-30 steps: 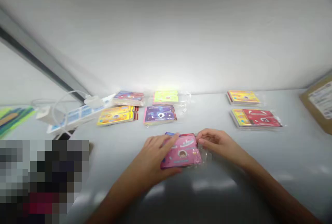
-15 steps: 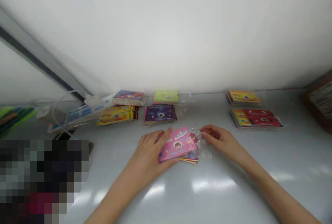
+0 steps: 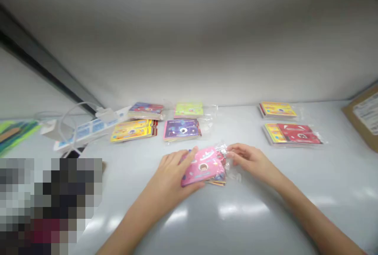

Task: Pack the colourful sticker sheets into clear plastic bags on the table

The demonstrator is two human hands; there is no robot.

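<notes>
A small stack of cards with a pink card (image 3: 203,166) on top lies on the white table (image 3: 242,211), partly inside a clear plastic wrapper (image 3: 232,168). My left hand (image 3: 173,176) grips the stack's left side, thumb under and fingers on the pink card, tilting it up. My right hand (image 3: 249,160) pinches the clear wrapper at the stack's right edge.
Beyond lie a purple pack (image 3: 182,129), a yellow pack (image 3: 133,130), a green pack (image 3: 189,110) and a blue-red pack (image 3: 146,109). At right sit a red pack (image 3: 295,133) and a yellow-orange pack (image 3: 277,109). A power strip (image 3: 88,129) is at left, a cardboard box (image 3: 363,115) at far right.
The pink card has been lifted and tilted off the stack's lower cards, which now show beneath it. My right hand shifted from the stack's corner to the wrapper edge.
</notes>
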